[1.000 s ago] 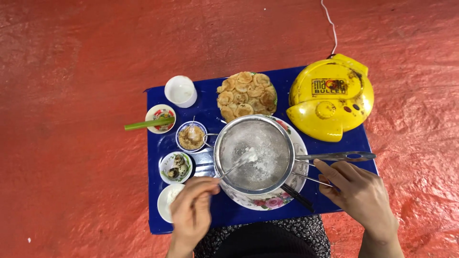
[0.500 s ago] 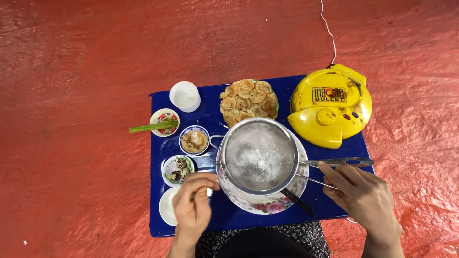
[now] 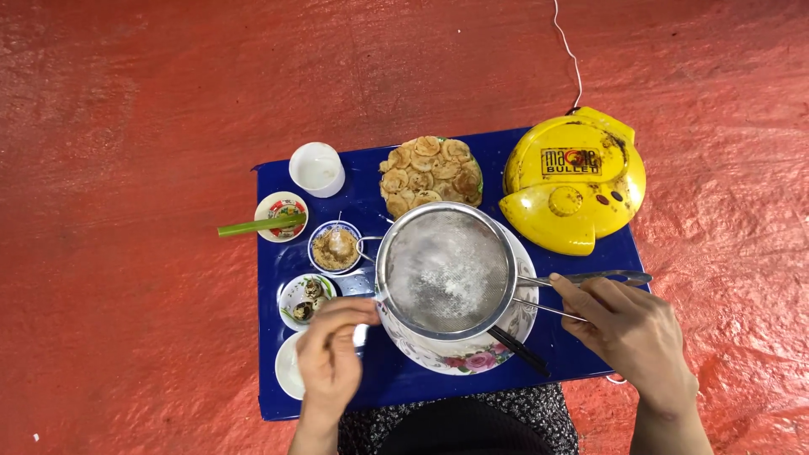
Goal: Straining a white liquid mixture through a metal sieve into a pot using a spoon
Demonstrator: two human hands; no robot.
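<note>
Sieve point(image 3: 445, 270), round wire mesh with a metal rim, sits on top of the flowered bowl point(image 3: 472, 358) at the middle of the blue tray point(image 3: 581, 354); a thin dusting of white flour lies on the mesh.

Head view:
- Right hand point(image 3: 628, 333), right of the sieve, fingers closed on the sieve's long metal handle point(image 3: 607, 277), steadying it over the bowl.
- Left hand point(image 3: 330, 354), at the sieve's lower-left rim, fingers pinched round a small spoon point(image 3: 361, 334); only a bit of its pale end shows below the fingertips.
- A second ago the spoon's tip lay in the mesh, stirring flour. Now it is out of the sieve and drawn back beside the bowl, near the white dish point(image 3: 288, 366) under the hand. Less flour clumps on the mesh than before. Judged: that spoonful is mostly through; hand is back by the dishes.
- Left of the sieve: small bowl of brown crumbs point(image 3: 334, 248), dish of quail eggs point(image 3: 307, 297), saucer with a green stalk point(image 3: 261, 224), white cup point(image 3: 317, 168).
- Beyond the sieve: plate of small fried cakes point(image 3: 430, 173). Upper right of it: yellow electric cooker point(image 3: 575, 179), lid shut, white cord running off.
- Dark chopsticks point(image 3: 518, 350) poke out beneath the sieve's right side.
</note>
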